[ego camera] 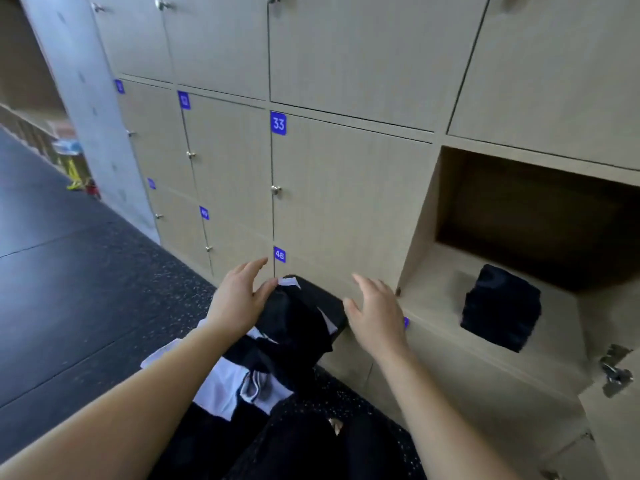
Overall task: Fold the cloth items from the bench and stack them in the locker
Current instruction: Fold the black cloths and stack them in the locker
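A heap of black and white cloth items lies low in the middle of the view, against the foot of the lockers. My left hand has straight fingers, and its thumb touches the top of a black garment with a white label. My right hand hovers open just right of that garment, touching nothing. One folded black cloth sits on the floor of the open locker at the right. Whatever the heap rests on is hidden beneath it.
Closed beige locker doors with blue number tags, 33 and 48, fill the wall ahead. The open locker's door hinge shows at the lower right. Dark speckled flooring stretches left toward a grey column.
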A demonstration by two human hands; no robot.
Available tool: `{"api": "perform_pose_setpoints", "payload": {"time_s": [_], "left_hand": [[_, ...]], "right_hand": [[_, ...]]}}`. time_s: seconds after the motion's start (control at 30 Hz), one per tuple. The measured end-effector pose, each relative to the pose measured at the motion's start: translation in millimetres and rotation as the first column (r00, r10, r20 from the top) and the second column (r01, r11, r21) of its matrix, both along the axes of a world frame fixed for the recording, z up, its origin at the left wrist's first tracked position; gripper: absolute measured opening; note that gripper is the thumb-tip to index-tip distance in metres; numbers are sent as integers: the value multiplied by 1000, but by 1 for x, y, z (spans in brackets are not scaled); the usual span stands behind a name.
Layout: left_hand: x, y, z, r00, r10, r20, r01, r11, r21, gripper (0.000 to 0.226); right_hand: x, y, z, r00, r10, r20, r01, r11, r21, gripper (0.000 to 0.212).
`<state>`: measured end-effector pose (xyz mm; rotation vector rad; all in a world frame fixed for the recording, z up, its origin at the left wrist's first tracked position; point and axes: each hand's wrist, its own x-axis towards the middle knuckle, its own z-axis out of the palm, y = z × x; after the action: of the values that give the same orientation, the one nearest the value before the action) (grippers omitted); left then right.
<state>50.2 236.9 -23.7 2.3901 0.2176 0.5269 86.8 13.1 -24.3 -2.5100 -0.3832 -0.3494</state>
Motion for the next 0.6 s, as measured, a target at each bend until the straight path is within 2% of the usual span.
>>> {"api": "perform_pose_setpoints", "payload": {"time_s": [0.17, 0.33, 0.6], "left_hand": [[-34, 41, -50, 989, 94, -113, -103, 992, -76, 47], [-37, 58, -87, 972, 121, -200, -149, 980, -134, 35], [-36, 94, -153, 919, 215, -332, -282, 944, -171, 52]], "right_hand": [[-12, 39, -46, 988, 99, -115, -105, 993, -46, 45], [-7, 65, -82, 964, 176, -197, -196, 977, -84, 44], [19, 122, -122, 929, 291, -228, -329, 932, -153, 40]]}}
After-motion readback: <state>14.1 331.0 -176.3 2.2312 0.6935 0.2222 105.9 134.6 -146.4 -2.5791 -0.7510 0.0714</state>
